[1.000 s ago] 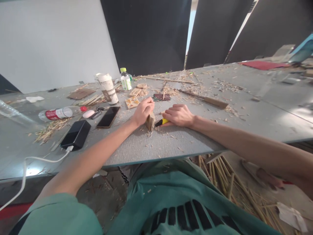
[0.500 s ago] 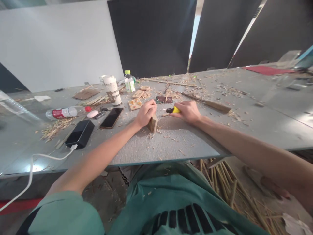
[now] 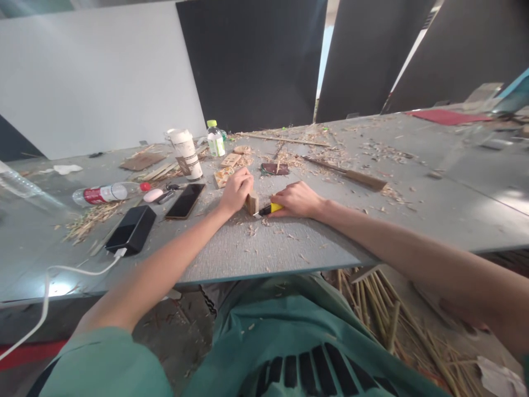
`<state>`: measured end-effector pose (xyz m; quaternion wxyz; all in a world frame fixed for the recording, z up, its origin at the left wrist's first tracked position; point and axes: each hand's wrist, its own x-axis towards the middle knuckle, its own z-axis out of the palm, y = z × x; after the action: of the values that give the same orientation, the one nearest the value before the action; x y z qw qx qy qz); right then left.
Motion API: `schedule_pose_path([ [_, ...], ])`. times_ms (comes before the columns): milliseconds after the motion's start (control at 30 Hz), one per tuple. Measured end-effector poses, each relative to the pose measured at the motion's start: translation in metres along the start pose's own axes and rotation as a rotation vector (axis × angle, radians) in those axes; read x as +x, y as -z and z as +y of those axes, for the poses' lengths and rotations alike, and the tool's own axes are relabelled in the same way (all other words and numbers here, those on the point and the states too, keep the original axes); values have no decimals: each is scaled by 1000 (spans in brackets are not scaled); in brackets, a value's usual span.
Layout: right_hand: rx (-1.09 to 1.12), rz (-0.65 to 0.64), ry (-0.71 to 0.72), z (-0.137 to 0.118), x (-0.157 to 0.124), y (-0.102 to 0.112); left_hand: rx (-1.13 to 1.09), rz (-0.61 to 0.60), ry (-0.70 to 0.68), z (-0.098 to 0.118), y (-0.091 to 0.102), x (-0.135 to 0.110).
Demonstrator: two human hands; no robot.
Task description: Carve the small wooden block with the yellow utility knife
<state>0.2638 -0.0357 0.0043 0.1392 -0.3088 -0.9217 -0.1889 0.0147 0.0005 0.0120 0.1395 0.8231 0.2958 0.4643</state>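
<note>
My left hand [image 3: 237, 190] is closed on a wooden block [image 3: 252, 203], its near end showing just right of my fingers. My right hand [image 3: 298, 199] is wrapped around a yellow-and-black cutter [image 3: 271, 209], blade pointing left, its tip at the block's near lower end; whether it bites in, I can't tell. The front edge of the bench [image 3: 219, 260] runs on my side of both hands, with a strip between scattered with shavings. My widest open room is to the right of my right hand, past the forearm. Beyond that hand, a tool with a wooden handle [image 3: 366, 180] lies slantwise, and a dark red-brown piece [image 3: 275, 169] sits ahead, between my hands. Left is tighter: a patterned wooden piece [image 3: 222, 177] lies just beyond my left hand, a phone [image 3: 185, 200] to its left, then a black box [image 3: 130, 230] with a white cable [image 3: 82, 271] beside my left forearm. Farther past the phone stand a paper cup [image 3: 188, 155] and a green-capped bottle [image 3: 215, 140].
</note>
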Motion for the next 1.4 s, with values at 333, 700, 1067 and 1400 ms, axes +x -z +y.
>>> schedule_pose_path([
  [333, -24, 202, -243, 4, -3, 4, -17, -35, -45, 7, 1, -6],
  [700, 55, 120, 17, 14, -7, 0, -21, -24, -24, 11, -4, -1],
  [1067, -3, 108, 2, -7, -5, 5, -43, -35, -28, 12, -2, -4],
  [1400, -2, 471, -534, 17, -8, 8, -76, -52, -36, 15, -2, -7],
])
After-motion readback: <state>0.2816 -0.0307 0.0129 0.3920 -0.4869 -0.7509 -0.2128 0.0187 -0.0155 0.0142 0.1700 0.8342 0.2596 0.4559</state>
